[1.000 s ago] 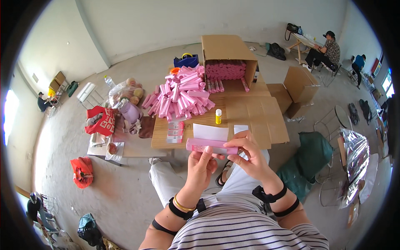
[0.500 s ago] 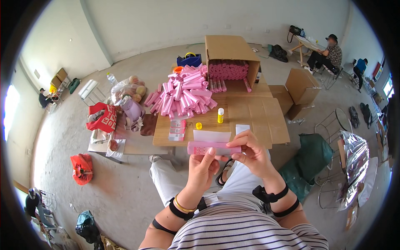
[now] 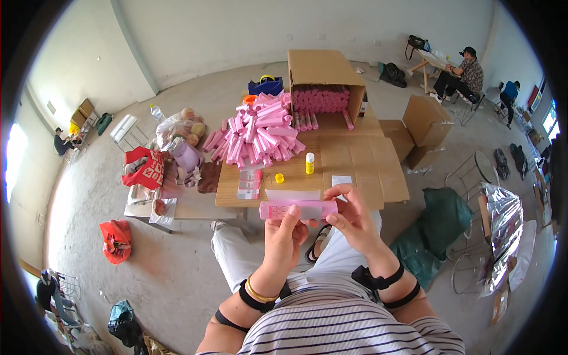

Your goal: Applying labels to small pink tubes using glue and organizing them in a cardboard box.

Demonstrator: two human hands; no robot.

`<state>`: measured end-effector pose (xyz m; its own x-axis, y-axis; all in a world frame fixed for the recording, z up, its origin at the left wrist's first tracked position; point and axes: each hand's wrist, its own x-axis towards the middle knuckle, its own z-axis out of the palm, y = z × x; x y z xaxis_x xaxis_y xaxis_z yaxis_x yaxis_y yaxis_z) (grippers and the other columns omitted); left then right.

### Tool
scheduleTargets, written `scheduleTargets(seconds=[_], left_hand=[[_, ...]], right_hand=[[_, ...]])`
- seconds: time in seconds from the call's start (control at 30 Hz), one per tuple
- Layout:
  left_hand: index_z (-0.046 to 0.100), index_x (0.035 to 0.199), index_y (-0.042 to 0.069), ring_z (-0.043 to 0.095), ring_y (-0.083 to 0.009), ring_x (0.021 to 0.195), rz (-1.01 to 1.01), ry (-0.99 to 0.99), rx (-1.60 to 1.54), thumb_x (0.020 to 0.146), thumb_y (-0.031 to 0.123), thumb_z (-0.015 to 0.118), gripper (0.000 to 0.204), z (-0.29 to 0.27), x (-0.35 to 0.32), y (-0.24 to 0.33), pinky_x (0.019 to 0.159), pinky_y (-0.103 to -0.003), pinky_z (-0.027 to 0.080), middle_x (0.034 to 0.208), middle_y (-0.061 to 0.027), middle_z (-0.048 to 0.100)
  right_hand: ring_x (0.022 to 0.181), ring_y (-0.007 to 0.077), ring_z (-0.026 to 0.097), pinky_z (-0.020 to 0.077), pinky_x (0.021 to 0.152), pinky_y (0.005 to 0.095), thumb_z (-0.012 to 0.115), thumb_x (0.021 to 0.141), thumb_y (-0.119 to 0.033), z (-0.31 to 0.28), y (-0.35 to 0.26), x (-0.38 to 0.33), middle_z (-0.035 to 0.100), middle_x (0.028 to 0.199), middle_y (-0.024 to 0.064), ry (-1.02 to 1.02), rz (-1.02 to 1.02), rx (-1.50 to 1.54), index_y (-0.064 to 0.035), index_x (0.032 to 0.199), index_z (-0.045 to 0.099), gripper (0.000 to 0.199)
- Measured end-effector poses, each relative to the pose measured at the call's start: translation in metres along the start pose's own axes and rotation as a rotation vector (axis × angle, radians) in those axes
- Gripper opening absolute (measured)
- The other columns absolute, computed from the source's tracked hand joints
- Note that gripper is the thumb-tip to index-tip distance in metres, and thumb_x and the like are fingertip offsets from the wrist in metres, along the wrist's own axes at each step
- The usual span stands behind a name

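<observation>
A pink paper-wrapped tube (image 3: 299, 209) lies level between my two hands, above the table's near edge. My left hand (image 3: 284, 236) grips it from below, thumb across the front near the middle. At its right end, my right hand (image 3: 354, 220) holds it with thumb below and fingers above. A pale paper strip (image 3: 293, 194) stands up along the tube's far side. On the table just beyond are an uncapped yellow glue stick (image 3: 310, 164), its yellow cap (image 3: 279, 178), and several pink-and-white labels (image 3: 249, 184). A white slip (image 3: 341, 179) shows behind my right fingers.
Pink tubes lie in a heap (image 3: 257, 133); more are stacked inside a cardboard box (image 3: 322, 66). A blue tape dispenser (image 3: 265, 86) stands behind the heap. On the left side table are a red bag (image 3: 142, 168) and a purple jug (image 3: 188, 155). Several people sit or stand farther off.
The tube and both hands have shifted slightly left within the view. My right fingers have loosened a little at the tube's end. The paper strip looks narrower behind the tube.
</observation>
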<state>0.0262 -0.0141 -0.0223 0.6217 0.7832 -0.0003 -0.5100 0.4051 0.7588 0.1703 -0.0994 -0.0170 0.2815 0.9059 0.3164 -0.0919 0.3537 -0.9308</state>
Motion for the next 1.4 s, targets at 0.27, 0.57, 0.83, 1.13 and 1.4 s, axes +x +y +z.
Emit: scheduleTargets(seconds=[0.27,0.57,0.83,1.13,1.4], left_hand=[[0.062,0.099,0.004,0.049,-0.0043,0.050,0.002,0.006,-0.021,0.095,0.023,0.061,0.020,0.002,-0.001,-0.003,0.044,-0.017,0.034,0.076,-0.0105,0.069],[0.061,0.100,0.006,0.056,-0.0077,0.059,0.002,-0.013,-0.043,0.094,0.025,0.062,0.020,-0.002,-0.004,-0.005,0.047,-0.018,0.036,0.079,-0.0092,0.068],[0.061,0.099,0.007,0.054,-0.0060,0.059,-0.040,0.040,-0.060,0.092,0.018,0.064,0.014,0.002,-0.006,0.001,0.049,-0.018,0.040,0.079,-0.0036,0.064],[0.056,0.108,0.001,0.061,-0.0084,0.071,-0.019,-0.081,0.276,0.092,0.011,0.063,0.020,-0.028,-0.015,0.045,0.052,-0.019,0.041,0.083,-0.0037,0.064],[0.054,0.101,0.002,0.058,-0.0071,0.067,-0.002,-0.102,0.298,0.094,0.012,0.060,0.014,-0.026,-0.018,0.037,0.053,-0.019,0.041,0.086,-0.0038,0.061]], right_hand=[[0.085,0.0107,0.046,0.0413,0.080,0.0271,0.037,0.104,-0.020,0.022,-0.004,0.002,0.053,0.100,0.0066,-0.031,-0.056,-0.082,-0.0015,0.125,0.042,0.029],[0.087,0.0113,0.049,0.0429,0.079,0.0272,0.039,0.104,-0.019,0.025,-0.005,0.002,0.051,0.098,0.0048,-0.037,-0.003,-0.008,-0.0021,0.126,0.041,0.028],[0.094,0.0088,0.055,0.0501,0.076,0.0246,0.060,0.095,-0.012,0.024,0.000,0.004,0.054,0.102,0.0035,0.056,0.062,0.038,-0.0030,0.115,0.047,0.026],[0.075,0.0085,0.056,0.0481,0.066,0.0236,0.062,0.090,-0.006,0.019,-0.009,0.006,0.054,0.096,0.0017,-0.021,0.173,0.058,-0.0042,0.106,0.055,0.018],[0.074,0.0092,0.057,0.0495,0.067,0.0239,0.060,0.090,-0.006,0.020,0.002,0.005,0.057,0.098,0.0028,-0.033,0.199,0.113,-0.0051,0.110,0.054,0.021]])
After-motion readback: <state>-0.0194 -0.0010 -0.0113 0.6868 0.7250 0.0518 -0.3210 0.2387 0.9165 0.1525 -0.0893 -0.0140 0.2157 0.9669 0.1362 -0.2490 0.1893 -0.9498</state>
